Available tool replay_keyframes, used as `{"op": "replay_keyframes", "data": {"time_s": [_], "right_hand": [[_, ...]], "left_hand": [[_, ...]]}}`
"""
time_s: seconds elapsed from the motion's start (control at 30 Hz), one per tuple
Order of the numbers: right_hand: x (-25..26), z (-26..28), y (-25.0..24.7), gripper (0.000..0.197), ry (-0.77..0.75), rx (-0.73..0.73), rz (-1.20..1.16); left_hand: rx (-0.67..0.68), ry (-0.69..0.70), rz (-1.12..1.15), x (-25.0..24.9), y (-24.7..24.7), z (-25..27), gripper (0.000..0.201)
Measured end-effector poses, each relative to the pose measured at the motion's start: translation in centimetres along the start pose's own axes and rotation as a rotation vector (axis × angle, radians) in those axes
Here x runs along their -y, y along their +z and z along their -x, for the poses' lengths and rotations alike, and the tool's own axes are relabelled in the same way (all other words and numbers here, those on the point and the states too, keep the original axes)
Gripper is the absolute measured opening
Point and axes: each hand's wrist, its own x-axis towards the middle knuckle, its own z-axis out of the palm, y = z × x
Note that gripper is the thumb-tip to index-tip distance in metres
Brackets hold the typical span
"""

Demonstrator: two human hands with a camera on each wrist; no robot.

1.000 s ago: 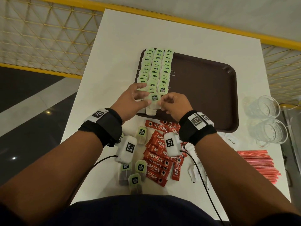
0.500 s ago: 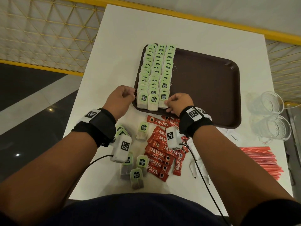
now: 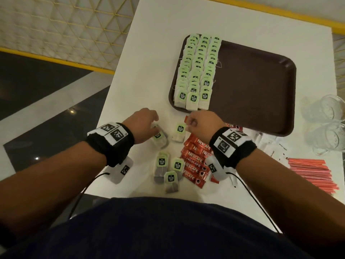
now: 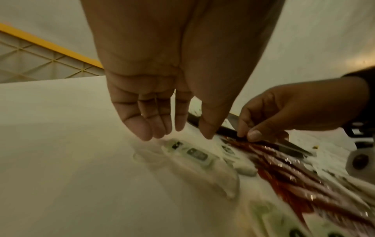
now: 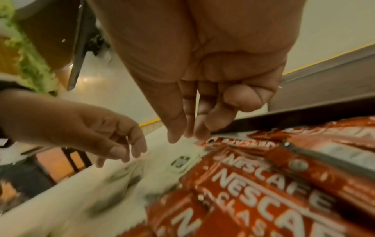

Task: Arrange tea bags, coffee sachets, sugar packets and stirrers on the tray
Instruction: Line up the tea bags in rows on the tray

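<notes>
Three rows of green-tagged tea bags (image 3: 197, 71) fill the left side of the brown tray (image 3: 257, 86). Several loose tea bags (image 3: 169, 171) and red Nescafe sachets (image 3: 194, 161) lie on the white table in front of it. My left hand (image 3: 152, 128) hovers just above one loose tea bag (image 3: 160, 139); in the left wrist view its fingers (image 4: 146, 133) hang straight and hold nothing. My right hand (image 3: 192, 124) is beside another tea bag (image 3: 180, 128). Its fingertips (image 5: 201, 136) point down, close together, at the end of a sachet (image 5: 221, 142), with nothing seen between them.
A bundle of red stirrers (image 3: 309, 171) lies at the right front. Two clear glass cups (image 3: 328, 131) stand right of the tray. White packets (image 3: 261, 141) lie under the tray's near right corner. The table edge is close on the left, with yellow mesh railing (image 3: 65, 34) beyond.
Both hands left the front row of tea bags on the tray and drew back to the loose tea bags and sachets on the table. The front row stays in place.
</notes>
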Motion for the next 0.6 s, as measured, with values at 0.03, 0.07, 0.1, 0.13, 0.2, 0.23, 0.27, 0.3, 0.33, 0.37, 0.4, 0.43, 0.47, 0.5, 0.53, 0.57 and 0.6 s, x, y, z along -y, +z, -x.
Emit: {"op": "replay_keyframes", "data": {"time_s": [0.03,0.07,0.1,0.13,0.2,0.23,0.27,0.3,0.33,0.37,0.4,0.43,0.47,0.5,0.53,0.57,0.6], "right_hand": [[0.4,0.0,0.6,0.019,-0.009,0.025,0.054],[0.8,0.0,0.9,0.025,-0.005,0.044,0.097],[1.2,0.0,1.1,0.031,0.006,0.058,0.130],[1.5,0.0,1.1,0.036,0.019,0.065,0.153],[2.0,-0.2,1.1,0.042,0.034,0.062,0.179],[2.1,-0.2,1.1,0.043,0.035,0.058,0.184],[2.3,-0.3,1.2,0.043,0.033,0.054,0.192],[2.4,-0.4,1.3,0.041,0.029,0.050,0.206],[2.5,-0.5,1.4,0.039,0.020,0.045,0.222],[2.6,-0.6,1.5,0.036,0.015,0.043,0.233],[2.7,-0.8,1.6,0.034,0.021,0.045,0.230],[2.8,-0.9,1.6,0.034,0.034,0.052,0.217],[2.8,-1.1,1.6,0.034,0.048,0.063,0.200],[2.8,-1.2,1.6,0.036,0.061,0.073,0.189],[2.8,-1.4,1.6,0.037,0.072,0.081,0.180],[2.8,-1.5,1.6,0.038,0.079,0.084,0.177],[2.8,-1.6,1.5,0.038,0.077,0.081,0.179]], "left_hand": [[0.001,-0.016,-0.040,0.0,0.4,0.2,0.048],[-0.002,-0.027,-0.070,0.0,0.8,0.3,0.054],[-0.007,-0.035,-0.089,-0.1,1.1,0.4,0.059],[-0.012,-0.041,-0.101,-0.3,1.4,0.4,0.061],[-0.022,-0.049,-0.126,-0.5,1.7,0.4,0.062],[-0.024,-0.054,-0.139,-0.6,1.9,0.3,0.061],[-0.023,-0.062,-0.148,-0.6,2.0,0.2,0.061],[-0.019,-0.072,-0.151,-0.6,2.0,0.1,0.060],[-0.015,-0.083,-0.148,-0.6,2.0,0.0,0.059],[-0.011,-0.096,-0.137,-0.6,1.9,-0.1,0.059],[-0.006,-0.109,-0.119,-0.6,1.8,-0.3,0.058],[0.001,-0.117,-0.099,-0.5,1.8,-0.4,0.057],[0.011,-0.122,-0.082,-0.5,1.7,-0.6,0.057],[0.023,-0.124,-0.071,-0.4,1.7,-0.7,0.057],[0.035,-0.121,-0.063,-0.3,1.7,-0.8,0.057],[0.043,-0.114,-0.057,-0.3,1.8,-0.8,0.057],[0.049,-0.105,-0.049,-0.2,1.8,-0.9,0.056]]}}
